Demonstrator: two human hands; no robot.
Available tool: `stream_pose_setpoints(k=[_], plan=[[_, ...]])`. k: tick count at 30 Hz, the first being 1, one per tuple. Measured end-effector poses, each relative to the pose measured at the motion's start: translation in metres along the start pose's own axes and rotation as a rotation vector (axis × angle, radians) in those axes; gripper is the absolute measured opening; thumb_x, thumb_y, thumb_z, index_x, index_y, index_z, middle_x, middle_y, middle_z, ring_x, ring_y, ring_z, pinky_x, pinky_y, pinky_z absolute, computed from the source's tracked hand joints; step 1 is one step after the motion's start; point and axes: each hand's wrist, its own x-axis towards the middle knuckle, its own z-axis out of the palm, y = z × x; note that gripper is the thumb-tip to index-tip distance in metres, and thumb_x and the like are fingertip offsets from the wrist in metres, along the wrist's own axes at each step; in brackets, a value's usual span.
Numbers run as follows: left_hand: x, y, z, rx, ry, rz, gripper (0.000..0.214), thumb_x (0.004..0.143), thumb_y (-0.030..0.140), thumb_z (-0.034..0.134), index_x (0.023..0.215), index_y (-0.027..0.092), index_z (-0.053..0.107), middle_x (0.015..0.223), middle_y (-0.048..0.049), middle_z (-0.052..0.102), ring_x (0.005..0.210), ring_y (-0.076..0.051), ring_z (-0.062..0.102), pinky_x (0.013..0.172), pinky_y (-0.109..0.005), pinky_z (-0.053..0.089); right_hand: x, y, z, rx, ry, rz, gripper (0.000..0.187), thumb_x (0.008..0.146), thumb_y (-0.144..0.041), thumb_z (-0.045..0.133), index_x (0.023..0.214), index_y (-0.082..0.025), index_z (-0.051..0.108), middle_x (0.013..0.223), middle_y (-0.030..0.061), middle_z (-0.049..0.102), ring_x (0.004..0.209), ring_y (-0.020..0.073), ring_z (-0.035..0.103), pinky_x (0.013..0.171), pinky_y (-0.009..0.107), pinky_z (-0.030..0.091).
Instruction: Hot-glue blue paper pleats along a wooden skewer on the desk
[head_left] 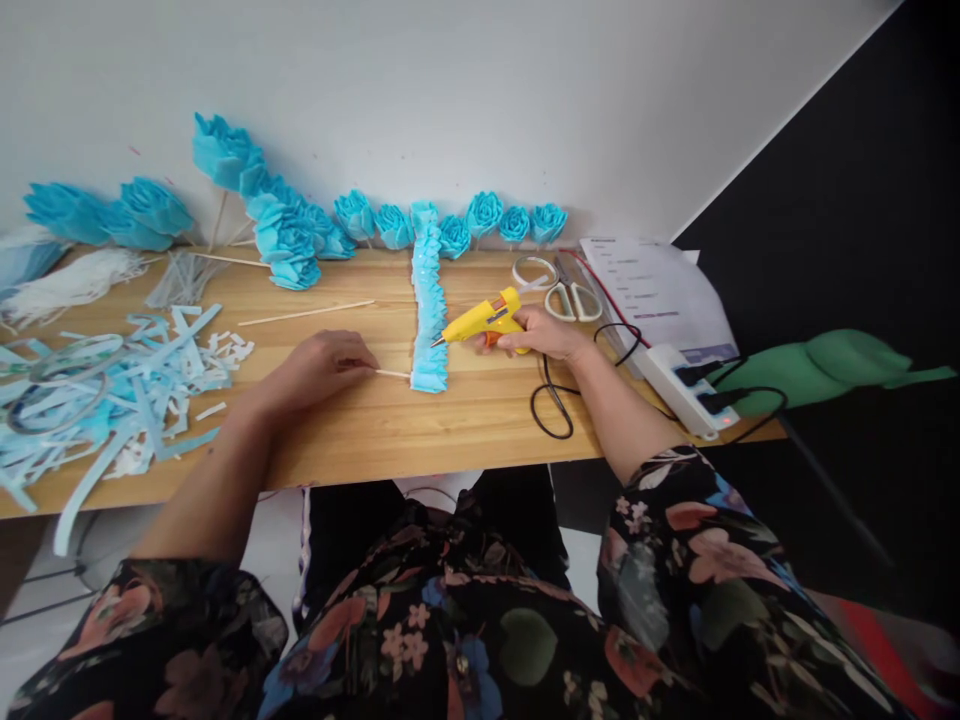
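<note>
Floral shirt (450,640) nearest, left grip (330,364) pinches stick (393,374), right grip (545,333) clasps glue gun (477,319), blue strip (429,300) between.

Craft workspace (glue gun (484,318), scissors (568,287), cut strips (150,385)) with blue artificial flowers (485,212).

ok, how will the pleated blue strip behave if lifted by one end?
Probably floppy: the pleated blue strip looks like thin, crinkled sheet. Likely light for its length, given that thinness. Its near end may snag on the stick at its edge.
</note>
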Motion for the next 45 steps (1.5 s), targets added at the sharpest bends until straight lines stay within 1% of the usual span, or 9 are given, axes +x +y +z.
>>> stream_pose_setpoints(k=[3,7,13,20,26,31,37,42,45], plan=[[0.000,0.001,0.000,0.014,0.004,0.018,0.042,0.116,0.049,0.061,0.098,0.021,0.086,0.097,-0.0102,0.083,0.089,-0.024,0.076,0.087,-0.035,0.059,0.000,-0.003,0.000,0.000,-0.027,0.007,0.046,0.082,-0.055,0.100,0.104,-0.018,0.083,0.098,0.0090,0.086,0.082,0.0187,0.076,0.061,0.027,0.050],[0.000,0.003,-0.001,0.020,-0.006,0.024,0.040,0.116,0.046,0.062,0.098,0.021,0.086,0.098,-0.0101,0.083,0.090,-0.024,0.076,0.088,-0.035,0.059,-0.001,-0.010,0.000,-0.039,-0.063,0.015,0.045,0.084,-0.053,0.099,0.108,-0.017,0.085,0.098,0.0088,0.087,0.088,0.0211,0.081,0.063,0.026,0.052],[0.001,0.003,-0.001,0.002,0.013,0.044,0.040,0.116,0.047,0.064,0.094,0.021,0.085,0.093,-0.0091,0.082,0.085,-0.023,0.075,0.085,-0.034,0.058,0.006,-0.027,-0.004,-0.024,-0.111,0.017,0.046,0.085,-0.047,0.101,0.117,-0.018,0.084,0.117,0.0125,0.089,0.101,0.0238,0.085,0.064,0.024,0.056],[0.001,0.004,0.000,-0.026,0.026,0.081,0.040,0.116,0.045,0.065,0.093,0.020,0.086,0.091,-0.0099,0.082,0.083,-0.022,0.074,0.082,-0.034,0.057,0.013,-0.032,-0.005,-0.041,-0.241,0.066,0.043,0.086,-0.046,0.102,0.113,-0.017,0.087,0.111,0.0110,0.090,0.080,0.0172,0.081,0.063,0.025,0.058],[0.000,0.003,0.000,-0.048,0.025,0.055,0.043,0.116,0.051,0.067,0.093,0.020,0.086,0.092,-0.0114,0.082,0.085,-0.024,0.075,0.085,-0.036,0.059,0.010,-0.023,0.006,-0.091,-0.199,0.073,0.042,0.085,-0.048,0.100,0.115,-0.021,0.088,0.111,0.0069,0.091,0.081,0.0184,0.081,0.062,0.026,0.056],[0.000,0.001,0.000,-0.064,0.036,0.055,0.040,0.114,0.047,0.067,0.092,0.020,0.085,0.092,-0.0106,0.083,0.085,-0.023,0.075,0.085,-0.034,0.060,0.007,-0.023,0.012,-0.152,-0.174,0.065,0.039,0.088,-0.049,0.096,0.117,-0.025,0.086,0.113,0.0042,0.092,0.078,0.0175,0.079,0.065,0.029,0.058],[0.000,-0.004,0.001,-0.092,0.025,0.001,0.040,0.111,0.051,0.070,0.090,0.021,0.084,0.090,-0.0097,0.083,0.084,-0.023,0.076,0.085,-0.034,0.061,0.010,-0.026,0.009,-0.223,-0.173,0.063,0.045,0.086,-0.053,0.098,0.117,-0.022,0.086,0.108,0.0061,0.093,0.080,0.0200,0.081,0.074,0.032,0.061],[0.001,-0.005,0.001,-0.074,0.024,-0.020,0.037,0.109,0.050,0.070,0.090,0.021,0.083,0.089,-0.0085,0.082,0.083,-0.021,0.075,0.081,-0.030,0.059,0.019,-0.024,0.005,-0.229,-0.217,0.002,0.042,0.087,-0.051,0.097,0.116,-0.023,0.087,0.107,0.0043,0.092,0.081,0.0189,0.082,0.076,0.031,0.061],[0.007,-0.005,-0.005,-0.043,-0.039,0.000,0.035,0.106,0.049,0.069,0.088,0.021,0.082,0.087,-0.0077,0.082,0.079,-0.020,0.073,0.078,-0.029,0.057,0.024,-0.021,0.005,-0.215,-0.230,-0.014,0.042,0.086,-0.049,0.098,0.118,-0.024,0.088,0.109,0.0035,0.092,0.079,0.0175,0.081,0.073,0.030,0.059]])
